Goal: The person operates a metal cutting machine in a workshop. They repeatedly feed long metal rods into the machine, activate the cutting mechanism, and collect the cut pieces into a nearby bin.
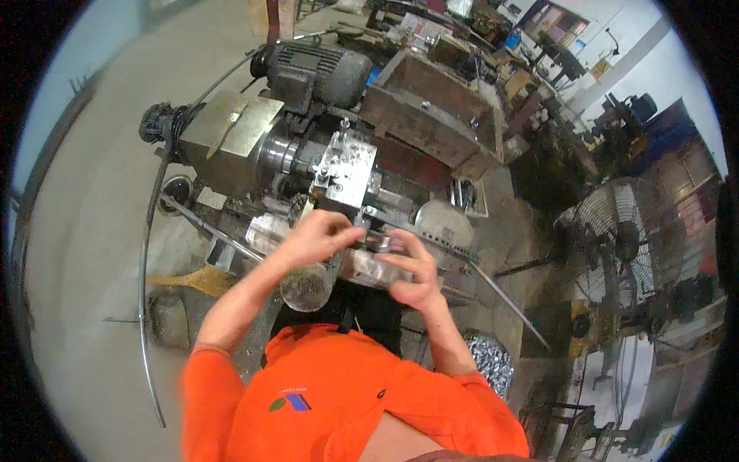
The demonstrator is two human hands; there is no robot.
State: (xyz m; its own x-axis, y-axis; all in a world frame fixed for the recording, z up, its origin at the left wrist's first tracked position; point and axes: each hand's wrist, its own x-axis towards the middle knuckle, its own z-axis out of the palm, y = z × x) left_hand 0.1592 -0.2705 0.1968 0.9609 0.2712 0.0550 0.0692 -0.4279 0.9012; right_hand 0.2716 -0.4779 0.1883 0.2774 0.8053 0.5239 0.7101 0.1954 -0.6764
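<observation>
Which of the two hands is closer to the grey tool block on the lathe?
The left hand: its fingers reach up just below the grey tool block, while the right hand sits lower, nearer the orange shirt.

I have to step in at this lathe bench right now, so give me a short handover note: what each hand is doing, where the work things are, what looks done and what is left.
Left hand: fingers curled, reaching onto the small metal part in front of the tool block; whether it grips is hidden.
Right hand: fingers spread and bent at the same part from the other side; grip unclear.
Things: the grey motor sits behind the block, a round metal cylinder below the left wrist, a pile of shiny swarf by the right elbow.
Done: cannot tell from this view.
Left: both hands are at the part, so the work on it is unfinished.
</observation>
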